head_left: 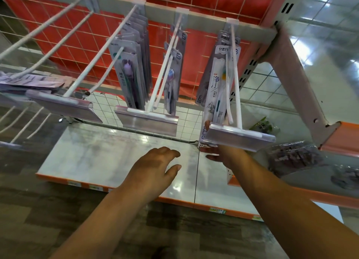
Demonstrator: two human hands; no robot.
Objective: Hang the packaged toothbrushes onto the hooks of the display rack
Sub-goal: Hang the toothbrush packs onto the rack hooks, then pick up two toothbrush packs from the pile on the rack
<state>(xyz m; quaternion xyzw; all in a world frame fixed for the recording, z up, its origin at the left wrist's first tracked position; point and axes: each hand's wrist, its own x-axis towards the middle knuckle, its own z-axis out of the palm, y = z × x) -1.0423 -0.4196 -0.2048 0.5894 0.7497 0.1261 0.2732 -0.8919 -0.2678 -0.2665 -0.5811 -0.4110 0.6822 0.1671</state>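
Observation:
White wire hooks jut toward me from the rack's grey bar. The right hook (236, 80) carries several white toothbrush packages (217, 88). My right hand (219, 155) reaches up under that hook's clear price-tag holder (240, 137) and grips the lower end of the front package, thumb on its left edge; the holder hides most of the fingers. The middle hook (165, 68) holds a few packages (173, 78). A hook further left bears a row of purple-brush packages (129, 72). My left hand (155, 165) hovers over the shelf, fingers relaxed, holding nothing.
Bare hooks (48, 35) stick out at the upper left before the orange mesh back (77, 35). A grey shelf (106, 152) with an orange front edge lies below. Bagged goods (295, 157) sit on the neighbouring shelf at right. Flat packages (29, 82) hang at far left.

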